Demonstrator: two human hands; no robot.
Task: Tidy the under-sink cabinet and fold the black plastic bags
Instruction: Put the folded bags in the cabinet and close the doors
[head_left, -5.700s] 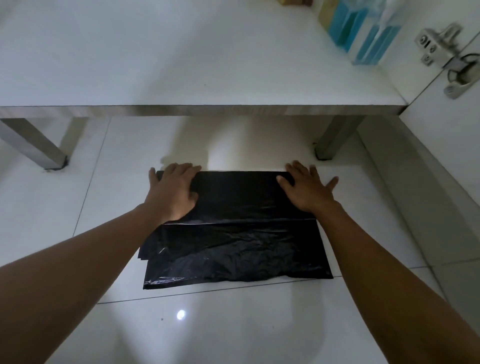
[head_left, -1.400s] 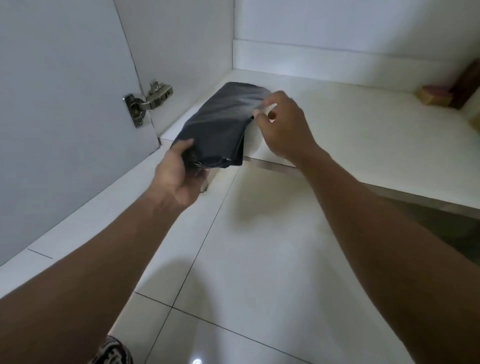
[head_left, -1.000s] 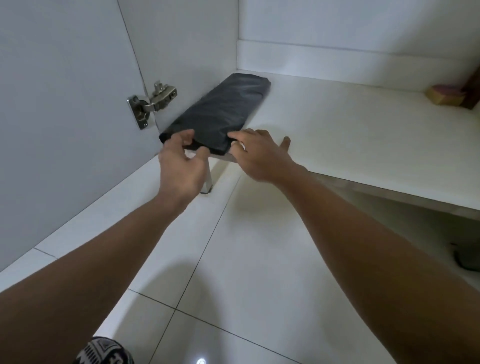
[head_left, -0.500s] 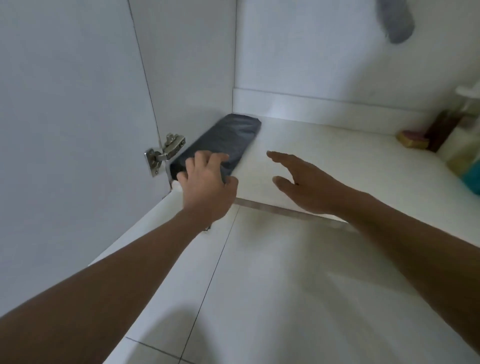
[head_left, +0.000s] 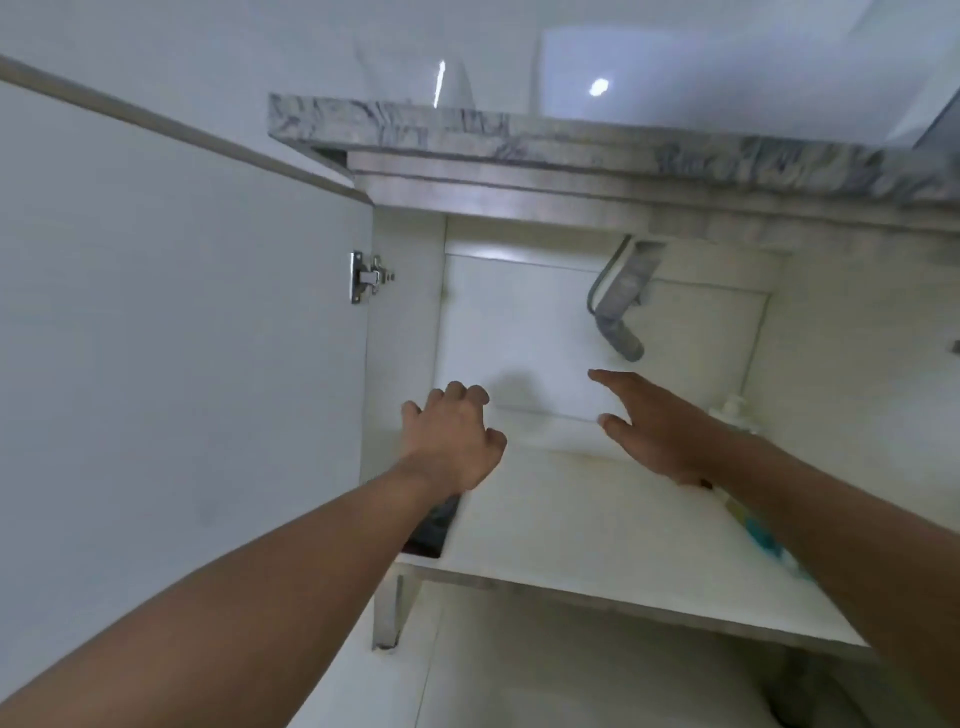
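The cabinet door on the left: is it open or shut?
Open. The cabinet door stands swung out to the left; its hinge is exposed, and the shelf and drain pipe inside are in view.

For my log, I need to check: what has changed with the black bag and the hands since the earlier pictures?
The folded black bag went from the floor tiles onto the cabinet floor, left side. The left hand let it go and lifted; the right hand hangs open. The cabinet door stayed open.

The left forearm (head_left: 311, 561) hides most of the black bag (head_left: 435, 526); the right arm (head_left: 831, 525) covers blurred bottles (head_left: 759, 535).
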